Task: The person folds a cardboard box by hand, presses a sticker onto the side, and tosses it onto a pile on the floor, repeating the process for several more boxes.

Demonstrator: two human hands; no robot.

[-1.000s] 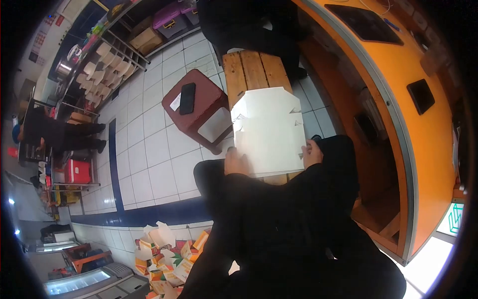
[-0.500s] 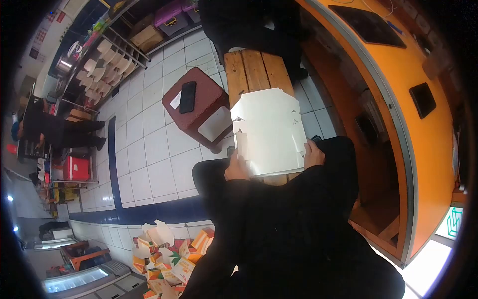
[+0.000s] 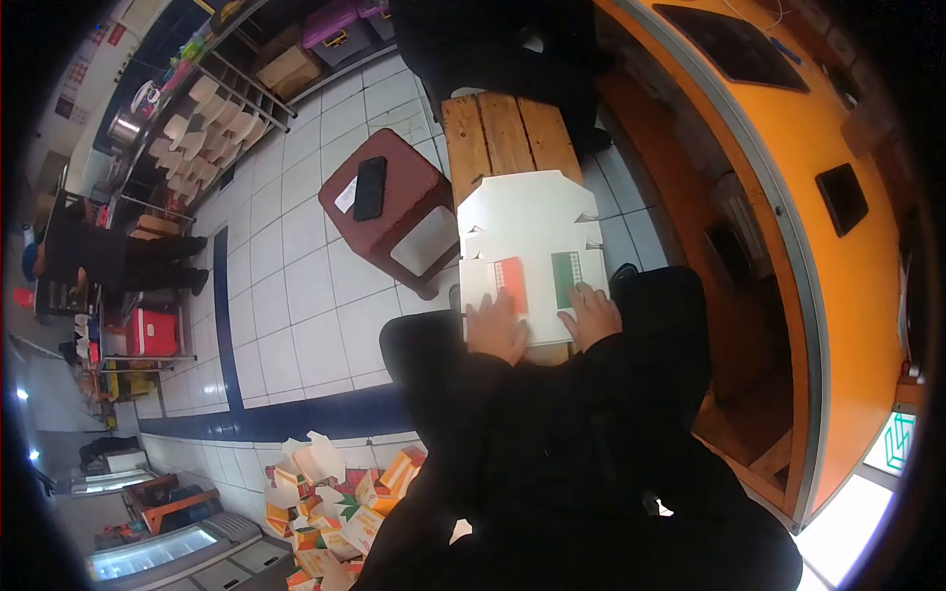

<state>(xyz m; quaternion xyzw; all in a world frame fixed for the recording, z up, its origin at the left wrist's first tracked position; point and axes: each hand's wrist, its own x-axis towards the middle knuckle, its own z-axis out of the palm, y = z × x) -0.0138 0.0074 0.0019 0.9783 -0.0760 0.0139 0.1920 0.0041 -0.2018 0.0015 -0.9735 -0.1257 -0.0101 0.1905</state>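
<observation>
A white flat box blank (image 3: 532,217) with notched edges lies on the wooden bench (image 3: 507,138) between my knees. Two side flaps are folded inward over it: a flap with red print (image 3: 509,276) on the left and one with green print (image 3: 566,268) on the right. My left hand (image 3: 496,330) rests with spread fingers on the red flap and the near left part of the card. On the other side, my right hand (image 3: 593,315) lies at the green flap's lower end, fingers apart. Neither hand grips anything.
A brown stool (image 3: 394,202) with a black phone (image 3: 370,187) stands left of the bench. Printed cartons (image 3: 335,522) are heaped at lower left. A person in dark clothes (image 3: 503,49) sits at the bench's far end; another person (image 3: 108,256) stands far left. An orange counter (image 3: 838,325) runs along the right.
Both hands have moved from the card's side edges inward onto its face. The side flaps are now folded in, showing red and green print.
</observation>
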